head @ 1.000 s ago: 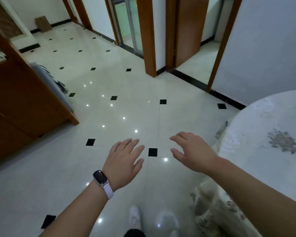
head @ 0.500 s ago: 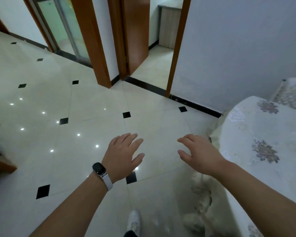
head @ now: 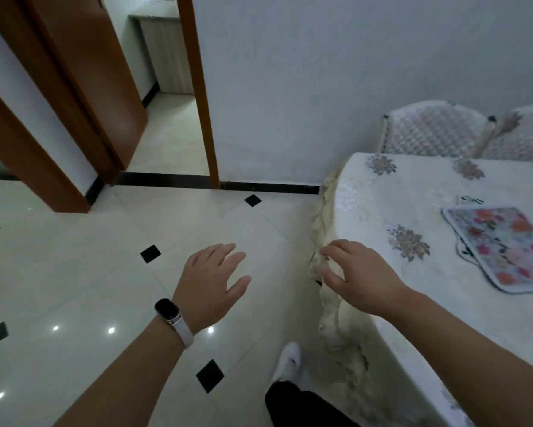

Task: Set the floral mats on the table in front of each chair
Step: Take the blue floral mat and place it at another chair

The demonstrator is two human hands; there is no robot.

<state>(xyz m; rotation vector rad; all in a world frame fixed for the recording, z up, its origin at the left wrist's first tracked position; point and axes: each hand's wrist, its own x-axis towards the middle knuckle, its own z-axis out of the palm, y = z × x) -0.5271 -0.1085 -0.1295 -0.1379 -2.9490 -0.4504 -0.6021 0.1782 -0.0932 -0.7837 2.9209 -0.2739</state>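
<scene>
Both hands hold nothing: the left hand point(head: 211, 280) hangs over the tiled floor point(head: 74, 272) with its fingers point(head: 225, 251) straight and spread, and the right hand point(head: 362, 277) hovers at the counter point(head: 413, 192) edge with fingers loosely curved. The floral mats point(head: 502, 245) lie stacked on the cloth-covered counter, well right of the right hand, with two chairs point(head: 428, 131) at its far side.

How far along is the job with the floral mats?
Done: nothing visible; the floral mats lie piled together on the table. In hand: nothing; the left hand and right hand are open and empty. Left: lay a mat before each chair.
</scene>
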